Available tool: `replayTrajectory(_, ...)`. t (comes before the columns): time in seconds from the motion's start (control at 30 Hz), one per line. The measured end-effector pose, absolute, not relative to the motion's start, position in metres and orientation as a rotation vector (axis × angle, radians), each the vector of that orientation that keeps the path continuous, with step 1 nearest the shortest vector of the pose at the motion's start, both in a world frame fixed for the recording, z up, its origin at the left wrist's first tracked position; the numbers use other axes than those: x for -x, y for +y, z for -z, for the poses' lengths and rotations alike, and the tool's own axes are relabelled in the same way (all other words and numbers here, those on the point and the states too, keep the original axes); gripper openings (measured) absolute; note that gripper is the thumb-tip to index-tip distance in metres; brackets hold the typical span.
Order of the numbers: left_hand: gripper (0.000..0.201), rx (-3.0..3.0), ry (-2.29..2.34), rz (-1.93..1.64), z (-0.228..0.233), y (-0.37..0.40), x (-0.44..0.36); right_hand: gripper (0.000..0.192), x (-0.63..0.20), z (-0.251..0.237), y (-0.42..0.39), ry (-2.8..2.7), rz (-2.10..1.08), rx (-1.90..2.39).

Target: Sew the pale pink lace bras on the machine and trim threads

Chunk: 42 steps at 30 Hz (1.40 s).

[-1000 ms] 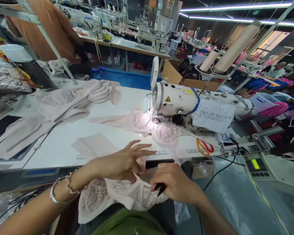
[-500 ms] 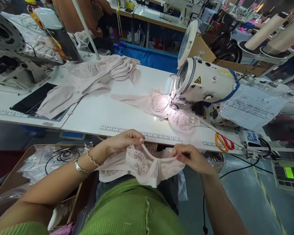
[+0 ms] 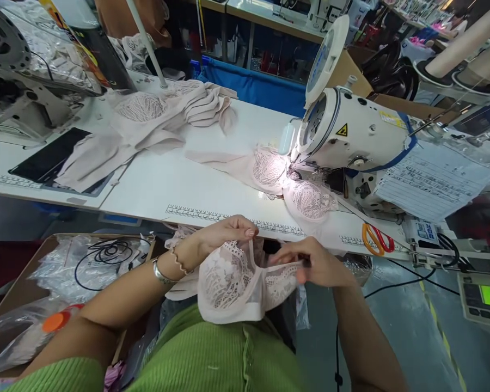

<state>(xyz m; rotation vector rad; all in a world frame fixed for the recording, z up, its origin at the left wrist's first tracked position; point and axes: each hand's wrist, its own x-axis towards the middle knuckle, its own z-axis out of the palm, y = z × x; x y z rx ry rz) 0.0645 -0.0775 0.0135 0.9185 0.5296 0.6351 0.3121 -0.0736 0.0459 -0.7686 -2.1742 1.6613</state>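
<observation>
Left hand (image 3: 224, 231) pinched on the top edge of a pale pink lace bra (image 3: 237, 283), fingers together on the strap; right hand (image 3: 314, 264) closed on the bra's other side, with a dark small tool in its fingers, kind unclear; bra hangs over the lap, just below the near edge of the white table (image 3: 167, 185); a second bra (image 3: 294, 188) lies under the sewing machine (image 3: 351, 136) head; orange-handled scissors (image 3: 376, 239) at the near edge toward the right; fabric pile (image 3: 155, 117) at far left.
</observation>
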Motion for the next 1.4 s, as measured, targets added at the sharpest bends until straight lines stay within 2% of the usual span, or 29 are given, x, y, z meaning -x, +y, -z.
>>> replayTrajectory(0.13,0.058,-1.145,0.513,-0.660,-0.031,-0.060,-0.074,0.037,-0.305,-0.063,-0.080,-2.394,-1.466,0.517)
replayTrajectory(0.3,0.017,-1.583,0.825,-1.206,-0.073,-0.067,-0.062,0.037,-0.344,-0.089,-0.098,-1.811,-1.498,0.366)
replayTrajectory(0.37,0.004,-1.700,0.910,-1.311,-0.084,-0.087,-0.061,0.037,-0.356,-0.100,-0.105,-1.772,-1.449,0.578)
replayTrajectory(0.47,0.008,-1.865,0.853,-1.167,-0.080,-0.120,-0.072,0.026,-0.349,-0.102,-0.110,-1.940,-1.333,0.977)
replayTrajectory(0.6,0.023,-2.099,0.968,-1.134,-0.041,-0.144,-0.097,0.020,-0.314,-0.073,-0.116,-2.017,-1.192,1.176)
replayTrajectory(0.77,0.008,-2.060,1.148,-1.177,-0.013,-0.142,-0.106,0.014,-0.298,-0.040,-0.127,-2.036,-0.937,1.092)
replayTrajectory(0.87,0.008,-1.933,1.155,-1.138,-0.016,-0.136,-0.100,0.016,-0.304,-0.032,-0.130,-2.124,-0.719,1.058)
replayTrajectory(1.03,0.007,-1.641,1.121,-1.126,-0.024,-0.134,-0.097,0.028,-0.320,-0.015,-0.125,-2.266,-0.029,1.160)
replayTrajectory(1.1,0.008,-1.533,1.090,-1.086,-0.026,-0.133,-0.097,0.034,-0.322,-0.010,-0.123,-2.314,0.049,1.152)
replayTrajectory(1.2,0.006,-1.440,1.076,-1.072,-0.027,-0.128,-0.091,0.035,-0.325,-0.016,-0.120,-2.334,-0.159,1.089)
replayTrajectory(1.27,0.005,-1.360,1.054,-1.068,-0.028,-0.123,-0.084,0.033,-0.330,-0.029,-0.119,-2.314,-0.502,1.014)
replayTrajectory(1.4,0.008,-1.180,0.953,-0.966,-0.030,-0.117,-0.071,0.046,-0.351,-0.057,-0.113,-2.311,-1.169,0.826)
